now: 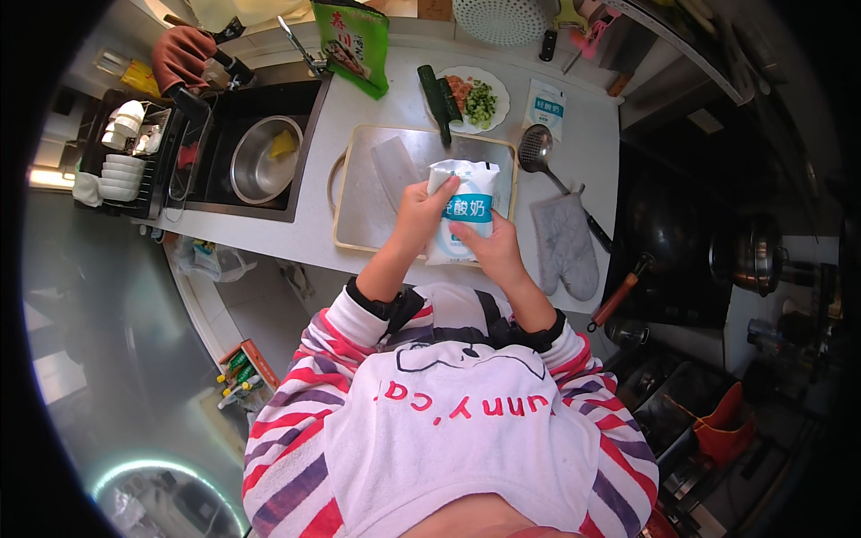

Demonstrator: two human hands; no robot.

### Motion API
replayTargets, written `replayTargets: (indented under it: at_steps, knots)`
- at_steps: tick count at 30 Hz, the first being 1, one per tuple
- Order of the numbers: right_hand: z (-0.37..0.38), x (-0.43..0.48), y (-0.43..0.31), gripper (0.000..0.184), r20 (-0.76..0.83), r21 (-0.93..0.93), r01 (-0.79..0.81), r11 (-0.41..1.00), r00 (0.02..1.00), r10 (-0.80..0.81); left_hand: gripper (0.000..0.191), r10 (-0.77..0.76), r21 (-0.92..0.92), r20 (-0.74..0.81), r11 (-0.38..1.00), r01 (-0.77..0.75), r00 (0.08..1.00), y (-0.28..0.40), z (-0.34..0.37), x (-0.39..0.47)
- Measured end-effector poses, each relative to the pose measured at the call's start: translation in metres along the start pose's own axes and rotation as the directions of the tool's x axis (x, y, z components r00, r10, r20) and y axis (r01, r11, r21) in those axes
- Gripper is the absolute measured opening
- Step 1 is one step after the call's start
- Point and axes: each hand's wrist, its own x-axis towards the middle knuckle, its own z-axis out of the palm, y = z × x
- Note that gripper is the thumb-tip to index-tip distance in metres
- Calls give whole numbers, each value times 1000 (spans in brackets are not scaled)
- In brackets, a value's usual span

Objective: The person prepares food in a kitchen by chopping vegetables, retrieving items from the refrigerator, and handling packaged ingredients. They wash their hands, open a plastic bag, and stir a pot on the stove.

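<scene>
Both hands hold a white and teal plastic pouch (465,207), which bears writing. My left hand (425,208) grips its upper left side, thumb across the front. Lower on the right side is my right hand (496,243), its thumb also pressed on the front. Beneath the pouch lies a cutting board (366,208) with a pale rim and a loop handle at its left. A cleaver's broad blade (395,171) appears to rest on the board, partly hidden by the pouch and my left hand. A similar pouch (543,111) lies farther back on the counter.
A white plate (501,91) carries cucumber pieces and diced food behind the board. On the right are a skimmer (536,149), a grey oven mitt (568,249) and a wok (662,222). The sink at left holds a steel pot (245,161). A green bag (356,44) stands near the tap.
</scene>
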Motion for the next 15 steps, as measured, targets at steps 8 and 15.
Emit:
replayTargets:
  at_steps: [8, 15]
  knots:
    - [-17, 0, -5, 27, -191, -154, 85, 984, 975, -114, 32, -224, 140, 137, 969, 205, 965, 11, 2, -6]
    - [-34, 11, -1, 29, -168, -1, 81, 997, 982, -80, 31, -252, 269, 263, 946, 180, 931, 12, 10, -18]
